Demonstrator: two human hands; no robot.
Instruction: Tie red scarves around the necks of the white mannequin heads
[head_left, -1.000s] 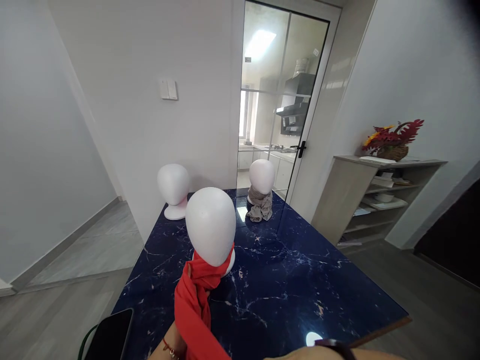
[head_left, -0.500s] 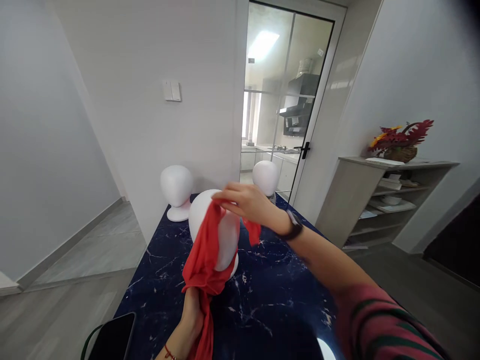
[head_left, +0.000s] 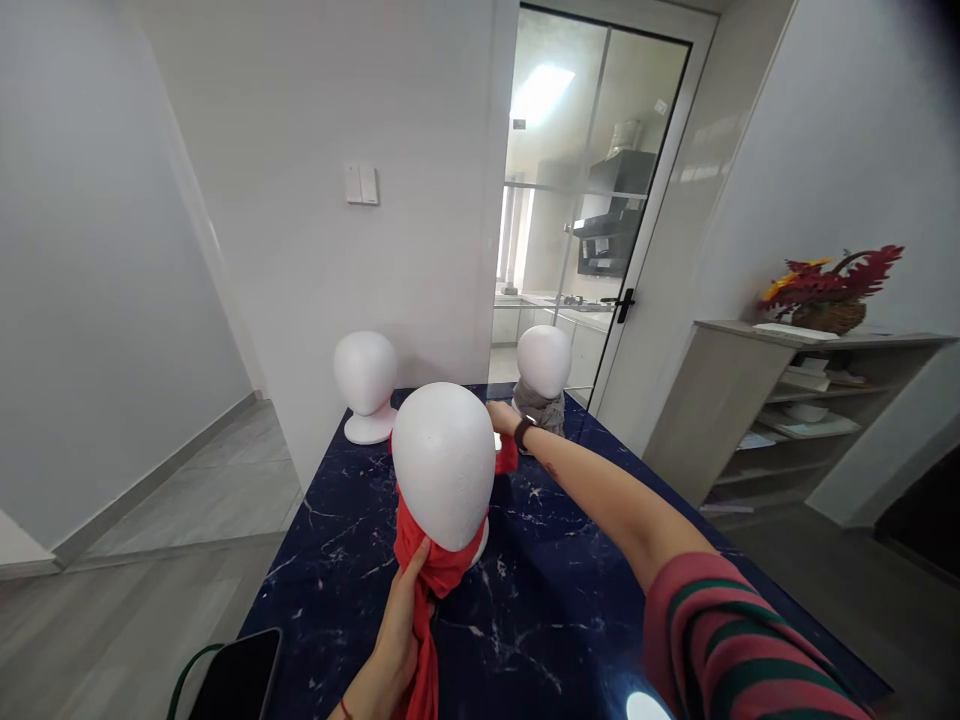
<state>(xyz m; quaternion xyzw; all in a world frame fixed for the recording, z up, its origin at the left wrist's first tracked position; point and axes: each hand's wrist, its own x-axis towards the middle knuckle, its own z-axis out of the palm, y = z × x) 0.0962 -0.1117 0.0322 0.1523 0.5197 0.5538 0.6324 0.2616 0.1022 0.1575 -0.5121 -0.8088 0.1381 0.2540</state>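
Observation:
A white foam mannequin head stands in the middle of the table, with a red scarf wrapped about its neck. My left hand is closed on the scarf at the front of the neck, thumb up against the cloth, and a long end hangs below it. Behind the head, on its right, my right hand grips another part of the scarf; its fingertips are partly hidden by the head. Red cloth shows under that hand and also at the head's left edge.
Another bare foam head stands at the back left of the dark blue marbled table. At the back right, a third head wears a grey scarf. A black phone lies at the near left edge.
My right hand has carried its part of the scarf over the head and down behind it, uncovering the head's front. My left hand stays at the neck, its thumb now showing.

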